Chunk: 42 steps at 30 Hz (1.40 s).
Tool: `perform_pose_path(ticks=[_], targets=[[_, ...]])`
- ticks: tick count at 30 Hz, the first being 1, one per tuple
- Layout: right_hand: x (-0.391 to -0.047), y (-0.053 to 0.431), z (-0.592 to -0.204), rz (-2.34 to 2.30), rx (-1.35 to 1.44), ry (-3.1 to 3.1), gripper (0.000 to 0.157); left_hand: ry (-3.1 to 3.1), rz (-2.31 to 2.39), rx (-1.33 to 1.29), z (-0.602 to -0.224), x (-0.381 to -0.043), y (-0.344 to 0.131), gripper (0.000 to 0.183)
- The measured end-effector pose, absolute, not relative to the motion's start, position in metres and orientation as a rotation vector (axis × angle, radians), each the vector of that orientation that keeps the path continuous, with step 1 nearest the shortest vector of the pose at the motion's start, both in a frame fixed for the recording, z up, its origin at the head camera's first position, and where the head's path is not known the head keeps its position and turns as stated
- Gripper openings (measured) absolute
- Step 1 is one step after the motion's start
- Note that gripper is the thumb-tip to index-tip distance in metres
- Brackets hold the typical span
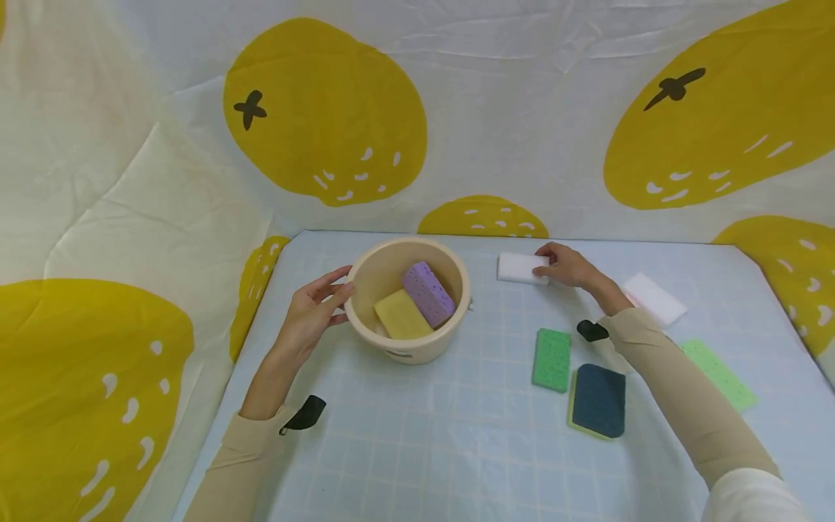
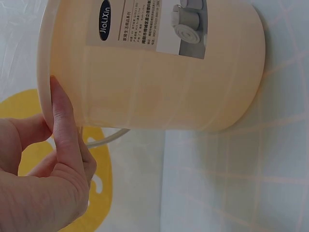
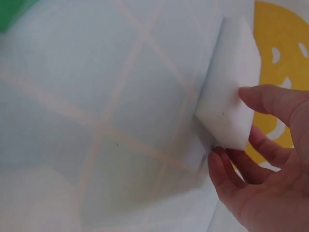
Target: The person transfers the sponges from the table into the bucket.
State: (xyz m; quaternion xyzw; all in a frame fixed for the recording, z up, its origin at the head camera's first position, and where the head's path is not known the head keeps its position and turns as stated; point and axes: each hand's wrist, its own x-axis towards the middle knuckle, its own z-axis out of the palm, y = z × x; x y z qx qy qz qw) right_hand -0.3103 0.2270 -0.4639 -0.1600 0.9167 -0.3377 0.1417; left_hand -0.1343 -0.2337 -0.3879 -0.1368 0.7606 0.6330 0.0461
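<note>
At the back left of the table stands a cream plastic bucket (image 1: 417,351), with a yellow sponge (image 1: 403,316) and a purple sponge (image 1: 428,293) inside. My left hand (image 1: 306,319) pinches the bucket's rim from the left. In the left wrist view, the fingers (image 2: 65,130) lie against the outer wall, below a printed label (image 2: 149,24). To the right of the bucket, my right hand (image 1: 570,268) holds the right end of a white sponge (image 1: 518,267). The right wrist view shows the thumb (image 3: 265,99) on its face and the other fingers at its near end, partly hidden.
Nearer on the right lie a green sponge (image 1: 551,360) and a dark-topped scouring sponge (image 1: 599,401). Another white sponge (image 1: 655,299) and a light green cloth-like sheet (image 1: 720,373) lie beyond the right forearm, partly covered by it. A fruit-patterned curtain (image 1: 509,116) rises behind the table.
</note>
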Motion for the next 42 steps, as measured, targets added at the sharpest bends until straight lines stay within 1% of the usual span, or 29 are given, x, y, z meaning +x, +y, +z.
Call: perform_pose_path(ticks=[9,16,21,28,35,42], targets=[[-0.297,0.229,-0.448,-0.970,-0.484,2.616,0.042,2.321,1.935,-0.402,-0.388,-0.134,-0.233,0.048],[-0.296,0.230,-0.442,-0.920,-0.534,2.621,0.037,2.325,1.913,-0.427,-0.387,-0.134,-0.233,0.050],[-0.294,0.230,-0.440,-0.970,-0.542,2.590,0.034,2.319,1.905,-0.439,-0.386,-0.135,-0.233,0.050],[-0.286,0.230,-0.433,-1.108,-0.479,2.466,0.039,2.315,1.910,-0.445,-0.386,-0.135,-0.233,0.049],[-0.278,0.231,-0.421,-1.147,-0.450,2.451,0.045,2.313,1.926,-0.425,-0.387,-0.135,-0.233,0.049],[-0.270,0.232,-0.405,-1.220,-0.421,2.410,0.045,2.315,1.914,-0.443,-0.387,-0.136,-0.232,0.050]])
